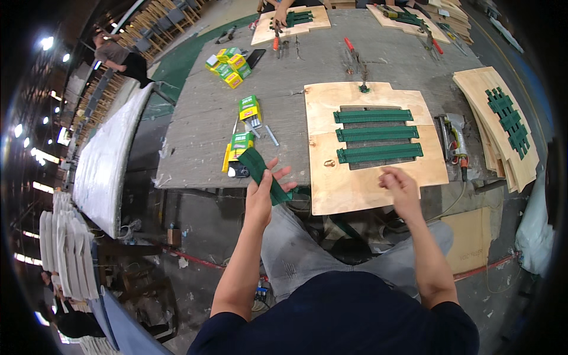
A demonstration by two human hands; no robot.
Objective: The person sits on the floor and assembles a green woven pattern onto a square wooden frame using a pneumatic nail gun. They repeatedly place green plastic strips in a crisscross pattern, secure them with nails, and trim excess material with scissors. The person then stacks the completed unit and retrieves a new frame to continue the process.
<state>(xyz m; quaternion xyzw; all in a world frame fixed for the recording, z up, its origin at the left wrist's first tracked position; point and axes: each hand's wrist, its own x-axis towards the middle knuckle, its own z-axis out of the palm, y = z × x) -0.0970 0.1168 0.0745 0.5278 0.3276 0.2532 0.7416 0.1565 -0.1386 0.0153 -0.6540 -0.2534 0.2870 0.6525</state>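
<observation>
In front of me lies a plywood board (pixel 367 204) with a rectangular opening. Three green webbing straps (pixel 378 133) run side to side across that opening. My left hand (pixel 263 192), off the board's left edge, pinches a loose green webbing strap (pixel 254 165) by the thumb, its other fingers spread. Over the board's front right part hovers my right hand (pixel 402 189), fingers curled in; whatever they might hold is hidden. At the board's far edge stand pliers with a red handle (pixel 350 47) and a metal tool (pixel 364 80). A staple gun (pixel 455 142) rests right of the board.
Yellow-green boxes (pixel 229 66) and an open box of staples (pixel 249 108) sit on the grey table (pixel 201 118), with loose staple strips (pixel 271 135) nearby. Stacked boards (pixel 503 118) lie at the right. Across the table, other people's hands (pixel 281 15) work at similar boards (pixel 319 19).
</observation>
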